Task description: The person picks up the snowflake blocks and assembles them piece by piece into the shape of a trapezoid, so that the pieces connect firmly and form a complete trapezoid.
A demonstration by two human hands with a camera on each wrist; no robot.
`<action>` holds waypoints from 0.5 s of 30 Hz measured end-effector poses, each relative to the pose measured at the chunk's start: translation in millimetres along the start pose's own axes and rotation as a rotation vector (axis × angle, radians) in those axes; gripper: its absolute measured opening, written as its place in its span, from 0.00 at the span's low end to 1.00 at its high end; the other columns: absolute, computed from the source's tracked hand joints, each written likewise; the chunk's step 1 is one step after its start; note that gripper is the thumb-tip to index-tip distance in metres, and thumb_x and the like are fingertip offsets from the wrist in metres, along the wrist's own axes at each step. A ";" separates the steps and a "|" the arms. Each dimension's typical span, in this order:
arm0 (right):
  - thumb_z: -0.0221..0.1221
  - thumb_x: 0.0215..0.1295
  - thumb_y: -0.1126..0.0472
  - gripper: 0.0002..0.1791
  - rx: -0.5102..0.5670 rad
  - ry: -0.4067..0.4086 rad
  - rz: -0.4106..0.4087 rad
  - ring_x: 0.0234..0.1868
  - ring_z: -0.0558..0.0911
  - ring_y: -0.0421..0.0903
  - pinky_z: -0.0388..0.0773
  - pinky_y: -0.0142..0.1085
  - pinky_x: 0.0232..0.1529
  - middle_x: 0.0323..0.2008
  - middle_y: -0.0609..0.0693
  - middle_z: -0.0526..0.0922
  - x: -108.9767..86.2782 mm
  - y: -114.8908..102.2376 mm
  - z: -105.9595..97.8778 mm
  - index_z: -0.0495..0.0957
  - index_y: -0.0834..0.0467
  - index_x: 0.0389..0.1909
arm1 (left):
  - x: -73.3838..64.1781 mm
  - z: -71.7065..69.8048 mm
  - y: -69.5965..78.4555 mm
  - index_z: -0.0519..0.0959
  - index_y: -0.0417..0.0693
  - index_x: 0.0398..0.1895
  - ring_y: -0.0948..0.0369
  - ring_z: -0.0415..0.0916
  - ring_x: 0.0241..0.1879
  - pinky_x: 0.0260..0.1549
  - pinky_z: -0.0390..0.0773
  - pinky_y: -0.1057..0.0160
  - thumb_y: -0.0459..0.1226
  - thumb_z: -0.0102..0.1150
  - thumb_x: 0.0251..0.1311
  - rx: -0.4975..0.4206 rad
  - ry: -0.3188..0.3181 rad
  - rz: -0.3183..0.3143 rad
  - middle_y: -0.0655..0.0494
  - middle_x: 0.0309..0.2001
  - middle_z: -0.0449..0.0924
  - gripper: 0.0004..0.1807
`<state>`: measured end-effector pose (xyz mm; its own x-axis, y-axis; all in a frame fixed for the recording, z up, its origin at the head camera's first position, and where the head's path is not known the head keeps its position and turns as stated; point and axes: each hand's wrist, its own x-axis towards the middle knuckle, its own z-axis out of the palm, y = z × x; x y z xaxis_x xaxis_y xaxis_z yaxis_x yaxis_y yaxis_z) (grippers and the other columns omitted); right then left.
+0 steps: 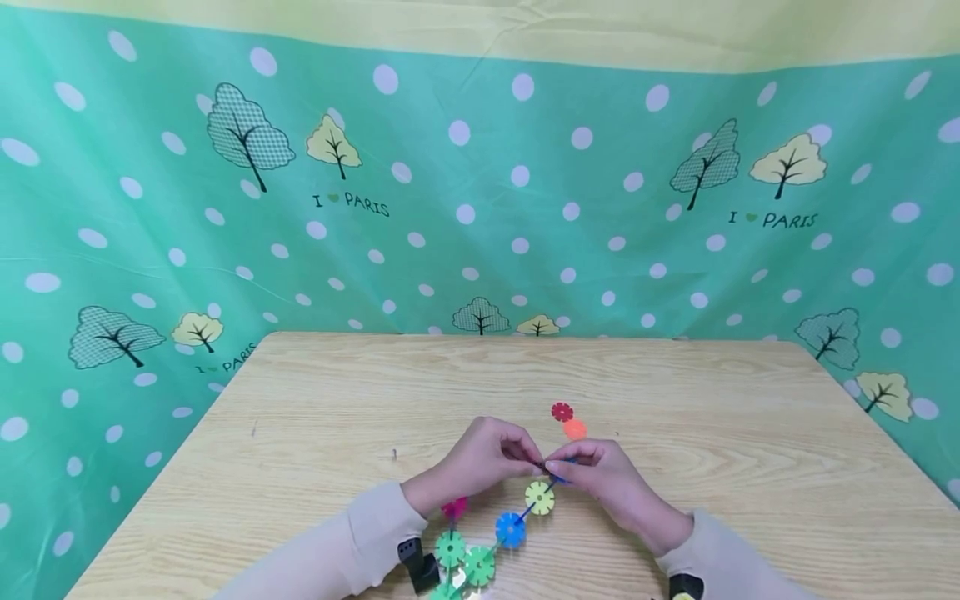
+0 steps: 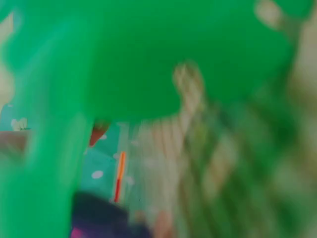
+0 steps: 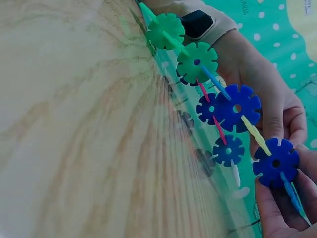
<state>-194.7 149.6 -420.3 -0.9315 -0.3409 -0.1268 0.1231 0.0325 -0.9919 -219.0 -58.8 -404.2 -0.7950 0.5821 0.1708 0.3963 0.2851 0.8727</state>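
Note:
A chain of slotted interlocking plastic discs hangs between and below the hands. My right hand [image 1: 603, 479] pinches a blue disc [image 1: 564, 473] at the chain's upper end. Fingertip to fingertip with it, my left hand [image 1: 487, 458] pinches a small dark piece, mostly hidden by the fingers. Below them run a pale yellow disc [image 1: 540, 498], another blue disc [image 1: 511, 530] and green discs [image 1: 480, 567]. A magenta disc [image 1: 454, 508] shows under the left wrist. In the right wrist view, the chain slants down to blue discs [image 3: 276, 162] at the right fingers. A blurred green disc [image 2: 133, 74] fills much of the left wrist view.
Just beyond the right hand are a red disc [image 1: 562, 412] and an orange disc [image 1: 574, 429]. Small dark specks mark the wooden table [image 1: 337, 400]. A green dotted curtain [image 1: 465, 167] stands behind its far edge. Both wrists wear black camera mounts [image 1: 418, 567].

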 end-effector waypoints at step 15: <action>0.64 0.57 0.63 0.07 0.022 0.040 0.053 0.39 0.82 0.42 0.80 0.31 0.43 0.35 0.49 0.85 -9.0 6.9 -18.2 0.83 0.61 0.35 | 46.2 -36.5 -19.1 0.83 0.41 0.37 0.62 0.81 0.35 0.38 0.80 0.68 0.29 0.67 0.50 -0.002 -0.116 -0.054 0.48 0.37 0.84 0.10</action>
<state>-191.7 169.9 -426.2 -0.9364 -0.3015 -0.1798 0.1795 0.0289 -0.9833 -280.1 -65.1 -396.2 -0.7566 0.6502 0.0693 0.3532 0.3172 0.8801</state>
